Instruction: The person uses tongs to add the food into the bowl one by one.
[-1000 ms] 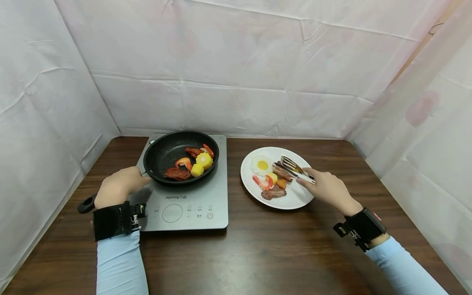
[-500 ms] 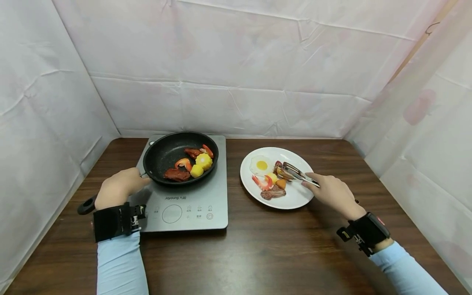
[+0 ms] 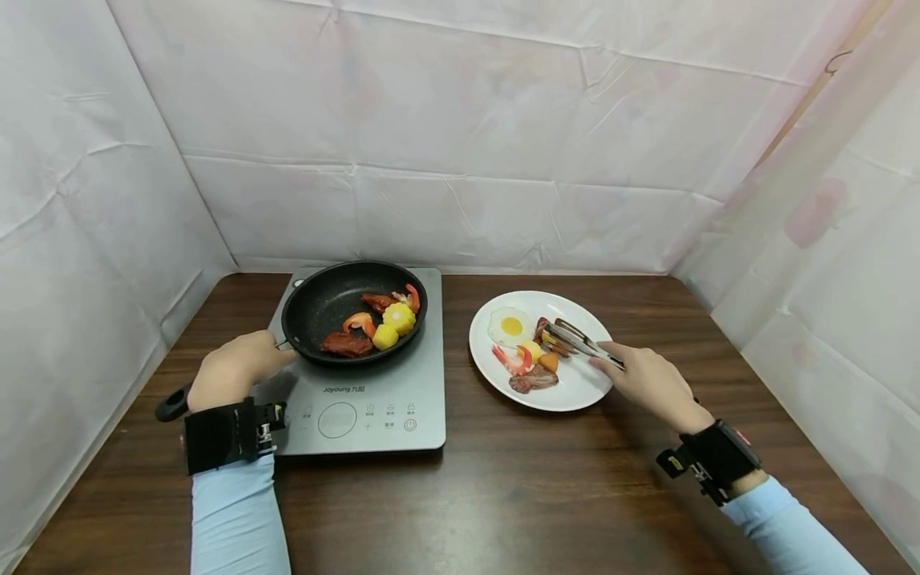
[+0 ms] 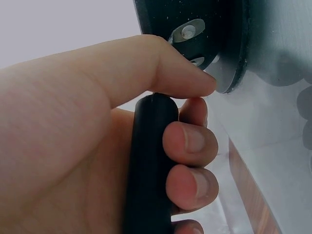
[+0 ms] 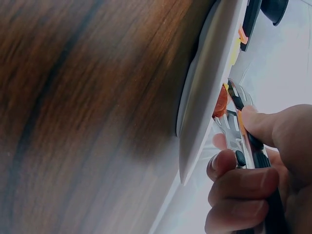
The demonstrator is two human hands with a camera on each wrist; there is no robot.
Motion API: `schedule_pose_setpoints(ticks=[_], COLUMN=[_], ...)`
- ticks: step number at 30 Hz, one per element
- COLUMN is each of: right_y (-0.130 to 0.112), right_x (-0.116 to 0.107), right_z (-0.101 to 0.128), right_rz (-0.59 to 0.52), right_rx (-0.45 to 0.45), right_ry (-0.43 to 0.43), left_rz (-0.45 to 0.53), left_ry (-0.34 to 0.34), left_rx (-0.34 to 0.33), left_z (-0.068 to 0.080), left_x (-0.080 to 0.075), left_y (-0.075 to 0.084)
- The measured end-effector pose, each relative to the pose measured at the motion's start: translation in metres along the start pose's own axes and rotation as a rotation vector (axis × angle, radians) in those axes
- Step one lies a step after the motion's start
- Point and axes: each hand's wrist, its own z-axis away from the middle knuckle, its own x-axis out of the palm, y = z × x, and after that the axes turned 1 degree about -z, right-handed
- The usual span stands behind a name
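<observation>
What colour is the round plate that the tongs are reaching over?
The round plate is plain white, clearest in the head view, under the metal tongs.

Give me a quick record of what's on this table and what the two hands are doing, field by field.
Left hand: left hand grips the black pan handle
Right hand: right hand holds metal tongs, tips over the food on the plate
Pan: black frying pan on the grey induction cooker, holding shrimp, corn and meat pieces
Plate: white plate with a fried egg, a shrimp, meat and small yellow and orange pieces
Surface: dark wooden table
</observation>
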Motion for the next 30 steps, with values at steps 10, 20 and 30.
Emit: schedule_pose_setpoints(ticks=[10,20,30], right_y=[-0.001,-0.012,-0.036], right_x=[-0.010,-0.030,-0.024], right_z=[0.000,-0.006,-0.018], right_rz=[-0.025,-0.063,-0.064], right_rx=[0.003,-0.030,-0.067], right_ry=[-0.001,0.031,0.031], left_rz=[0.003,0.006,0.007], left_ry=[0.000,0.002,0.000], left_rx=[-0.008,-0.015,0.004], left_z=[0.002,0.004,0.006], left_x=[0.000,-0.002,-0.002], left_y=[-0.001,-0.001,0.000])
